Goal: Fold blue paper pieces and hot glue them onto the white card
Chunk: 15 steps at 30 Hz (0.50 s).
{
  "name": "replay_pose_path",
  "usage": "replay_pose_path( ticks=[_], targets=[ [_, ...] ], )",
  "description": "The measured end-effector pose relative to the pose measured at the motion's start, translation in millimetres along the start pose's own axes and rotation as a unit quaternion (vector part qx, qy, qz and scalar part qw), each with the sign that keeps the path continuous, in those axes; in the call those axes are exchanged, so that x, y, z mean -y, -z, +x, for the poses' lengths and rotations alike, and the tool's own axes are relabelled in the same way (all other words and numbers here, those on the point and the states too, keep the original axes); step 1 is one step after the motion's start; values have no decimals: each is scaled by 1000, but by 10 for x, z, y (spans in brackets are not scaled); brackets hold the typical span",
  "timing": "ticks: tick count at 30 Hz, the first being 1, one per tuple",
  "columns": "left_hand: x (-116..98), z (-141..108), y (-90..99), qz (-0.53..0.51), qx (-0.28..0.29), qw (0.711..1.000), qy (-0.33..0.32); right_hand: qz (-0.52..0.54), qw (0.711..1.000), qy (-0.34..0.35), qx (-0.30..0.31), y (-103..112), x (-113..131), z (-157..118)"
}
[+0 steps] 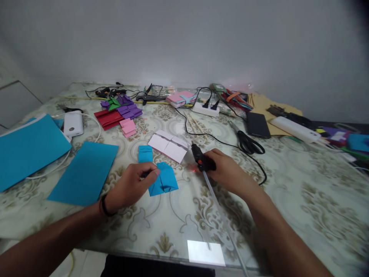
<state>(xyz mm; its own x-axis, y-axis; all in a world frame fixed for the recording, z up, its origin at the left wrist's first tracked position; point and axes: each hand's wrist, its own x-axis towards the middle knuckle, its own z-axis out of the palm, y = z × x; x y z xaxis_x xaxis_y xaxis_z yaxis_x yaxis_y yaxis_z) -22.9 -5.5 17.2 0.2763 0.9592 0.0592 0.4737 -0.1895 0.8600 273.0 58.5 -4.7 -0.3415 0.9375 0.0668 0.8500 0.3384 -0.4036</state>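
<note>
My right hand (223,167) is wrapped round a black glue gun (199,157), with a long clear glue stick (217,206) trailing from its rear toward the table's front edge. The gun's nozzle points away from me, beside a folded white paper (169,145). My left hand (135,184) is closed, thumb against the fingers, at the left edge of a folded blue paper piece (167,177); whatever it may pinch is hidden. Just behind that hand lies a smaller folded blue piece (145,154).
Blue sheets (85,173) and a white power bank (73,123) lie left. Red (108,118), purple and pink folded papers sit farther back. A power strip (205,109), black scissors (249,143), a black phone (258,125) and a cable are behind and right.
</note>
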Motion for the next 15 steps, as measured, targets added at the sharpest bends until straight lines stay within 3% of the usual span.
replay_pose_path(
  ticks=[7, 10, 12, 15],
  targets=[
    [-18, -12, -6, 7, 6, 1000, -8, -1, 999, -36, 11, 7, -44, 10],
    [-20, -11, -5, 10, 12, 1000, -9, 28, 998, -21, -47, 40, 15, -15],
    [-21, -8, -6, 10, 17, 1000, -9, 96, 992, -1, -80, 68, 115, -55],
    [-16, 0, -15, 10, 28, 999, -10, 256, 966, 33, -6, 69, 330, -142]
  ],
)
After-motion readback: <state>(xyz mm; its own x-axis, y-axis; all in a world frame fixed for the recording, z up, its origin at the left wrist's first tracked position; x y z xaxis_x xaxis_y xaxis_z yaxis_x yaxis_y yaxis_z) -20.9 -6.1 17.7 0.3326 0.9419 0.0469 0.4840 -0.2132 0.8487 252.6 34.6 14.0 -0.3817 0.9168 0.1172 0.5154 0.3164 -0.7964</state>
